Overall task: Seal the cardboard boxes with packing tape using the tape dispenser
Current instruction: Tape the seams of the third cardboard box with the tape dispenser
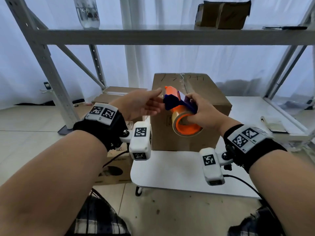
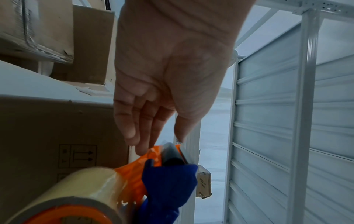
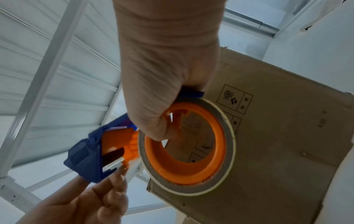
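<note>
Left hand (image 2: 164, 72) fingertips at tape dispenser (image 2: 168, 178) roller

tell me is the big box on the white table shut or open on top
Shut. In the head view the box on the table has its top flaps lying flat and closed, with a strip of clear tape running along the middle seam.

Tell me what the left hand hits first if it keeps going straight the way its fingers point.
Most likely the tape dispenser: the left hand points its straight fingers at the orange and blue front end, which the right hand grips in front of the cardboard box. The fingertips look almost on it already; contact is unclear.
</note>
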A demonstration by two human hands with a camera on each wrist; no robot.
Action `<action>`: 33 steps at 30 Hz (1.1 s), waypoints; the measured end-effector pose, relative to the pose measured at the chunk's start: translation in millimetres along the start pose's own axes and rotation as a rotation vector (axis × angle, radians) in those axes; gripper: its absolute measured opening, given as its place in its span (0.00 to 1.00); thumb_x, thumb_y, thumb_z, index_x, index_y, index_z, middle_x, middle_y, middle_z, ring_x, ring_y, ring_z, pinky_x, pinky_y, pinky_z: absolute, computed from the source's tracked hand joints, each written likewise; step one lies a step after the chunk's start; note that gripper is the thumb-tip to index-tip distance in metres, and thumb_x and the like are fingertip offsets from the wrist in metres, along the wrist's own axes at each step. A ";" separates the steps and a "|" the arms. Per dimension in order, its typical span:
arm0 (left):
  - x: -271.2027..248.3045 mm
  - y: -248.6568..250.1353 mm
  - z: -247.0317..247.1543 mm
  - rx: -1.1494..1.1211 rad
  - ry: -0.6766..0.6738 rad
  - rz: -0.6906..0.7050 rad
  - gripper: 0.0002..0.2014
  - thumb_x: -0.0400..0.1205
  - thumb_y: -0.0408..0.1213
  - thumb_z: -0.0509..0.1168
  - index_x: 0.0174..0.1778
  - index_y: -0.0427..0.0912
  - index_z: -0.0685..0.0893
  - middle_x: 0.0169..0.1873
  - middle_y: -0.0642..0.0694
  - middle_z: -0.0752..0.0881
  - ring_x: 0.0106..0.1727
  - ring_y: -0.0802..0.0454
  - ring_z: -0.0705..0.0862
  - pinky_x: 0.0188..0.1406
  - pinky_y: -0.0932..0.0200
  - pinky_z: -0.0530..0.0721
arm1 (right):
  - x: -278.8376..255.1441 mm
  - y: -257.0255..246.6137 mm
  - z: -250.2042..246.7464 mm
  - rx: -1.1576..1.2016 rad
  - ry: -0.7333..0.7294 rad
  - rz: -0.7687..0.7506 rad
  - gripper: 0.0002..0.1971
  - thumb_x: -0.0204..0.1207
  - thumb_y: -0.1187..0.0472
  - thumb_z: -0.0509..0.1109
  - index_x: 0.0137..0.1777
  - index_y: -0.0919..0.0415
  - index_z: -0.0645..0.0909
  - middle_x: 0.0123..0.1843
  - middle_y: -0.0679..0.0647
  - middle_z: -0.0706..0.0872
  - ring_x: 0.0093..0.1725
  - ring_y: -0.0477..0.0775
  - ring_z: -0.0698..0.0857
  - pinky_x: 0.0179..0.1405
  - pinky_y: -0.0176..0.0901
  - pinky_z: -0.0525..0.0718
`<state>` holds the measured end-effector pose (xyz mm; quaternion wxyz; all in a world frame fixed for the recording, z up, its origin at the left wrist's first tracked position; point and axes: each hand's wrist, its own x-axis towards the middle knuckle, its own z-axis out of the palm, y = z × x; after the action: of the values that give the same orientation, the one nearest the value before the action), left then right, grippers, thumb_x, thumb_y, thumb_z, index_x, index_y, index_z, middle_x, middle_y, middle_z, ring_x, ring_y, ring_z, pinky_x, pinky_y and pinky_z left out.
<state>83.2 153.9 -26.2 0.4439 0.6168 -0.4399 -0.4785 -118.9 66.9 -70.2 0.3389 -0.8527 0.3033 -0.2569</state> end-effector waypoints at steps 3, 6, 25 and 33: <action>2.1 -1.1 2.5 -0.024 0.008 0.034 0.11 0.85 0.42 0.62 0.44 0.38 0.83 0.29 0.46 0.85 0.29 0.56 0.81 0.31 0.66 0.82 | -0.9 1.0 -0.1 -0.004 0.000 -0.001 0.28 0.69 0.74 0.74 0.64 0.55 0.68 0.50 0.45 0.78 0.48 0.45 0.80 0.45 0.31 0.77; 4.2 -2.4 4.1 -0.012 0.023 0.045 0.08 0.83 0.35 0.64 0.44 0.35 0.84 0.29 0.45 0.84 0.27 0.57 0.81 0.27 0.67 0.81 | -2.0 3.5 -3.3 -0.007 -0.006 0.002 0.28 0.69 0.73 0.75 0.64 0.55 0.67 0.50 0.44 0.77 0.47 0.44 0.80 0.44 0.29 0.77; 3.1 0.9 17.1 -0.164 -0.059 -0.033 0.03 0.78 0.23 0.67 0.44 0.31 0.81 0.29 0.41 0.88 0.28 0.56 0.87 0.28 0.68 0.86 | -10.5 9.7 -20.2 -0.014 0.036 -0.044 0.30 0.55 0.60 0.75 0.59 0.58 0.70 0.47 0.50 0.78 0.42 0.48 0.79 0.40 0.33 0.78; 9.0 -2.8 20.5 -0.057 -0.039 0.032 0.05 0.78 0.27 0.69 0.46 0.30 0.85 0.31 0.42 0.87 0.28 0.57 0.84 0.28 0.68 0.84 | -17.0 11.3 -26.6 -0.045 0.071 -0.034 0.29 0.58 0.65 0.79 0.58 0.58 0.70 0.46 0.47 0.77 0.39 0.40 0.79 0.35 0.23 0.76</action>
<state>64.9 143.1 -33.7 0.4603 0.5872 -0.4446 -0.4956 -151.5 60.8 -65.4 0.3043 -0.8556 0.3063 -0.2856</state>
